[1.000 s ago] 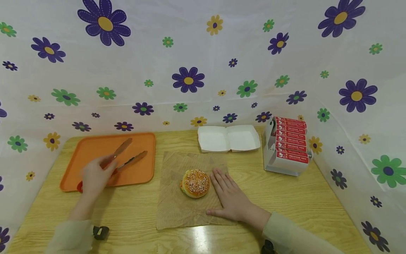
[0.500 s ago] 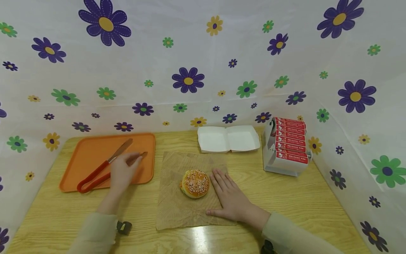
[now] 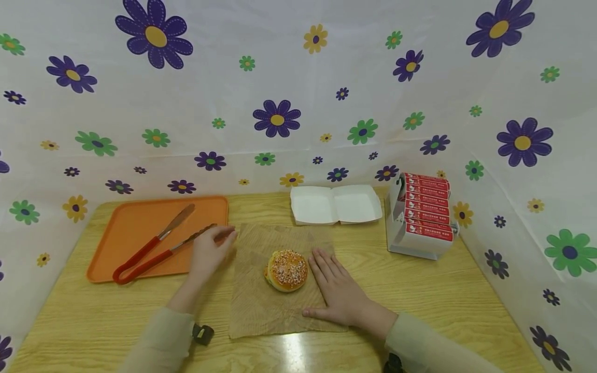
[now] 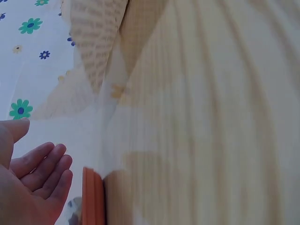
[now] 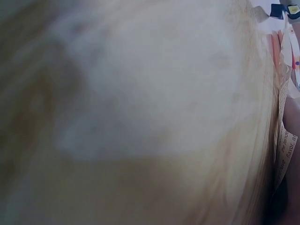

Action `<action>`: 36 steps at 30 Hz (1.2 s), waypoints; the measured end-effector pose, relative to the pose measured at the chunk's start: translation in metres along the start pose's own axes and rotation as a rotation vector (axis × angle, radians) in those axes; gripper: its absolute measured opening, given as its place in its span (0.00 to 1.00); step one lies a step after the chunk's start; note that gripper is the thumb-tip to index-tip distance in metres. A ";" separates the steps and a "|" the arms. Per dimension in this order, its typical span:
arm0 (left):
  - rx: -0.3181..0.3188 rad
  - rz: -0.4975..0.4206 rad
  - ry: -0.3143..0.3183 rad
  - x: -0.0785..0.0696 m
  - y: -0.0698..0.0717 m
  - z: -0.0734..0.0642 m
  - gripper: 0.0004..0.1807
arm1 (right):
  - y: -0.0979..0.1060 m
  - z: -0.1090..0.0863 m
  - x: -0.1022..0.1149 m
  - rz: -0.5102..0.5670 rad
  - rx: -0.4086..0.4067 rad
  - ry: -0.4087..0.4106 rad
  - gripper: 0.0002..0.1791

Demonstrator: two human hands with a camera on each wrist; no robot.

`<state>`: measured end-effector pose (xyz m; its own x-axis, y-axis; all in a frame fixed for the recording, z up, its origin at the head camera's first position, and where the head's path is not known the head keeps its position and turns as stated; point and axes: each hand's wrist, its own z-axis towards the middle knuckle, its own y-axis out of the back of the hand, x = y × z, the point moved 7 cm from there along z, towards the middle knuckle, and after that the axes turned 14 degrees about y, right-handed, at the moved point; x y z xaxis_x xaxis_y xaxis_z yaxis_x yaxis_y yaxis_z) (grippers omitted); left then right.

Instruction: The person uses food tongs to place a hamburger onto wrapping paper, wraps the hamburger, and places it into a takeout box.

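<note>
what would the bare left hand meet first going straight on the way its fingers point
Most likely the flat brown paper sheet, near its far left corner; the height of the bare left hand is unclear, so it might pass over instead.

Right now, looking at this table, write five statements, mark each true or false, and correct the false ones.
1. The burger sits on the brown paper. True.
2. The burger has a plain top. False: it is speckled.
3. The tongs lie on the orange tray. True.
4. The tongs have green handles. False: they are red.
5. The right hand rests on the paper, while the left hand holds nothing. True.
</note>
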<state>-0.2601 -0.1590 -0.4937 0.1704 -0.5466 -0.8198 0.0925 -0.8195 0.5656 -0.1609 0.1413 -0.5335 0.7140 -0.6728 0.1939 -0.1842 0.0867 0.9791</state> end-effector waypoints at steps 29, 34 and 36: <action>0.077 0.077 -0.198 -0.059 -0.035 -0.035 0.11 | 0.004 -0.001 0.002 0.010 -0.020 0.006 0.66; 0.086 0.134 -0.337 -0.076 -0.044 -0.055 0.08 | 0.003 -0.001 0.003 -0.001 -0.021 0.011 0.66; 0.077 0.182 -0.401 -0.082 -0.047 -0.064 0.08 | 0.003 0.000 0.003 0.001 -0.022 0.013 0.66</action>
<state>-0.2161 -0.0649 -0.4473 -0.2180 -0.6946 -0.6856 0.0206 -0.7056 0.7083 -0.1593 0.1400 -0.5296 0.7225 -0.6631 0.1957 -0.1699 0.1041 0.9799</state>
